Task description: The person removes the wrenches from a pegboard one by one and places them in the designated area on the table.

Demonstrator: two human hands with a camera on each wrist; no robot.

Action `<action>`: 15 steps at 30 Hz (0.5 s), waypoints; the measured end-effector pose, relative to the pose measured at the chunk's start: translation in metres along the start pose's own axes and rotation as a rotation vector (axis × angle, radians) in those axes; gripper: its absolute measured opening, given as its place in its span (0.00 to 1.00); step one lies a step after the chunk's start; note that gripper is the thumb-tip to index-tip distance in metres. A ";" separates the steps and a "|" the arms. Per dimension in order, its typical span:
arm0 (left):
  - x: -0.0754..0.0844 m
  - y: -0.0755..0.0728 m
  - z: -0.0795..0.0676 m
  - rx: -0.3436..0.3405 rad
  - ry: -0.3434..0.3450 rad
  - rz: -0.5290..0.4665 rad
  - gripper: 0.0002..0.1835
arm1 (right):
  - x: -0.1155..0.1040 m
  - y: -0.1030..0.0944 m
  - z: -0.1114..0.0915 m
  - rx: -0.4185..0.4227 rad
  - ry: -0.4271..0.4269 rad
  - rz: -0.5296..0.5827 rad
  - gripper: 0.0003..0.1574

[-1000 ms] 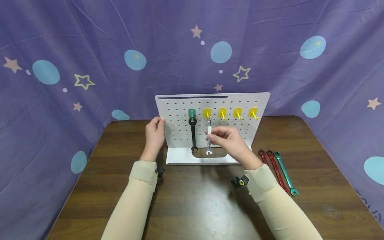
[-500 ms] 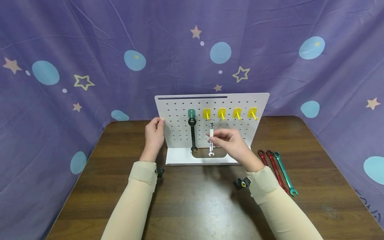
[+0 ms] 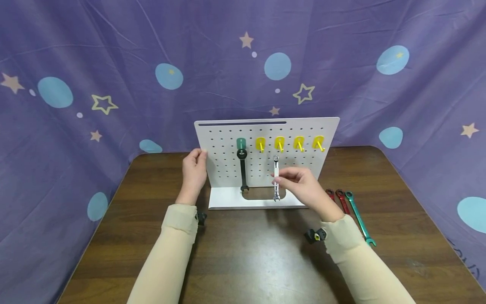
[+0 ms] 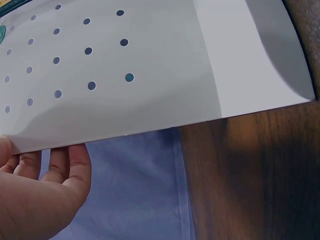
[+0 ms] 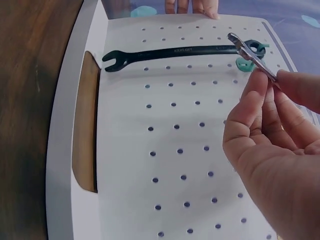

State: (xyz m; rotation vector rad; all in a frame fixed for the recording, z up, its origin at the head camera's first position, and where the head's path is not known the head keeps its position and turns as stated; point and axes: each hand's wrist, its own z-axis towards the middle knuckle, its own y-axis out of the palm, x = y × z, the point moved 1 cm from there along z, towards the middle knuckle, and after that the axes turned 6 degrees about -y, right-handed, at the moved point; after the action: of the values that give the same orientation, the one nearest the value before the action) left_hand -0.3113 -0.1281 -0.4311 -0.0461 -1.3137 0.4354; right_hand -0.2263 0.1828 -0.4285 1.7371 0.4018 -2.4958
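Observation:
In the head view my right hand (image 3: 303, 185) pinches a chrome combination wrench (image 3: 276, 175) between thumb and fingers, ring end up, in front of a white pegboard (image 3: 228, 166). The right wrist view shows the same wrench (image 5: 247, 52) tilted, its lower part hidden by my fingers. My left hand (image 3: 194, 171) grips the board's left edge, thumb on the front; in the left wrist view its fingers (image 4: 79, 167) go behind that edge. From a green hook (image 3: 241, 143) hangs a black wrench (image 3: 243, 171) by its ring. A yellow hook (image 3: 279, 143) sits above the chrome wrench.
More yellow hooks (image 3: 299, 143) line the board in the same row. To the right on the wooden table (image 3: 243, 261) lie a green wrench (image 3: 360, 217) and two red wrenches (image 3: 343, 202), partly behind my right forearm. A purple curtain (image 3: 212, 63) hangs behind the table.
My right hand has moved right and slightly down with the chrome wrench, away from the leftmost yellow hook to below the second one. My left hand stays on the board's edge.

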 end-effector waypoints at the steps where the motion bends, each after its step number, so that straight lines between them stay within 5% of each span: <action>1: 0.000 0.000 0.000 0.001 0.000 -0.004 0.12 | 0.001 -0.001 -0.001 0.002 -0.001 -0.001 0.11; 15: -0.002 0.001 0.000 0.014 0.014 -0.006 0.12 | 0.008 -0.026 -0.019 0.023 0.037 -0.112 0.12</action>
State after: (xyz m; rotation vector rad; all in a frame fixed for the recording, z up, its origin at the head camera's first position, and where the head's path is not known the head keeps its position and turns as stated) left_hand -0.3120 -0.1275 -0.4331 -0.0331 -1.2969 0.4383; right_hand -0.2173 0.2129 -0.4376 1.8211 0.4878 -2.5563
